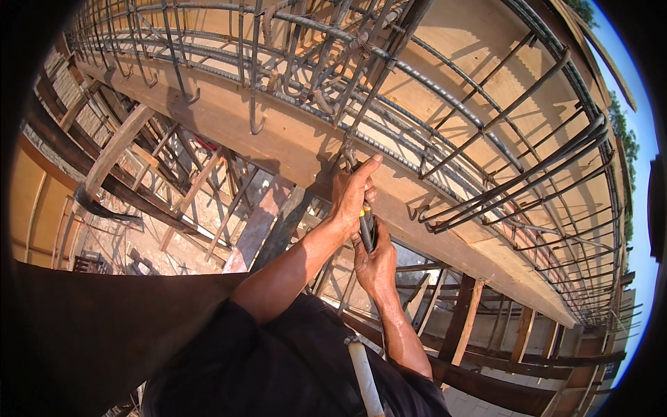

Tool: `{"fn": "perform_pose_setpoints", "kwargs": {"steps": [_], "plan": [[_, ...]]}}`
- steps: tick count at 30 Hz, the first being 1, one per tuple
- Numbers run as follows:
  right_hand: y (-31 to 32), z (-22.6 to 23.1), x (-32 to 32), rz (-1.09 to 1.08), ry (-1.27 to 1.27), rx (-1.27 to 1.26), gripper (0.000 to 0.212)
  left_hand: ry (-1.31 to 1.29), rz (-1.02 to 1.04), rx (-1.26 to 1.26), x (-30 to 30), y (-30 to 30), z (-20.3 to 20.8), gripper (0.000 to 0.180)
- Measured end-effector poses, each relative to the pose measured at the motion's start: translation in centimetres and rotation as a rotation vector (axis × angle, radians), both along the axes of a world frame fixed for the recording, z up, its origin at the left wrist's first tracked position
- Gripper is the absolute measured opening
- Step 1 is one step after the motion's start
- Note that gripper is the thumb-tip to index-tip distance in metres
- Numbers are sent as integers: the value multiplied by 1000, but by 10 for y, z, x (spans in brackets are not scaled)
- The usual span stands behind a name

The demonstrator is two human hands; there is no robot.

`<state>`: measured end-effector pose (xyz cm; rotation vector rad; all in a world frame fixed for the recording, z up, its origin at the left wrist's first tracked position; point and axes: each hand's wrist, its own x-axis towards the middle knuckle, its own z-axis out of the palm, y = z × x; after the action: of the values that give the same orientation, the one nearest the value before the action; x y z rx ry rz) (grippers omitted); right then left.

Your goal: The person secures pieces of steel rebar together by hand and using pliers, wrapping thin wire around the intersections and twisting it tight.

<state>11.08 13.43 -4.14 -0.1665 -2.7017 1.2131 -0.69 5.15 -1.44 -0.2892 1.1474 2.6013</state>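
Observation:
My right hand (pixel 376 261) is closed round the black-and-yellow handles of a pair of pliers (pixel 366 221). Higher up, my left hand (pixel 349 194) wraps the same tool near its metal head, the thumb side pointing up and right. The dark jaws reach up to the lower bars of a rebar cage (pixel 379 144), beside a thin upright bar. My palms and fingers hide much of the tool, and whether the jaws grip anything cannot be made out.
A wooden formwork beam (pixel 292 142) runs diagonally beneath the cage. Hooked bar ends (pixel 258 126) hang over its edge at left, and bent bars (pixel 514 184) stick out at right. Timber props (pixel 118 149) stand below, with a drop to the ground (pixel 167 236). A pale tube (pixel 365 379) lies against my dark shirt.

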Motion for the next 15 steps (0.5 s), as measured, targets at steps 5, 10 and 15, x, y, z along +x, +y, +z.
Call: {"fn": "perform_pose_setpoints", "kwargs": {"steps": [5,10,15], "plan": [[13,21,-1,129,-456,-1004,38,10,94,-1,2,-11,3,41],[25,6,-5,371,-660,-1720,43,61,-171,-103,-4,-23,9,42],[21,0,-7,263,-553,-1224,42,-36,-248,88,-9,-24,15,46]]}}
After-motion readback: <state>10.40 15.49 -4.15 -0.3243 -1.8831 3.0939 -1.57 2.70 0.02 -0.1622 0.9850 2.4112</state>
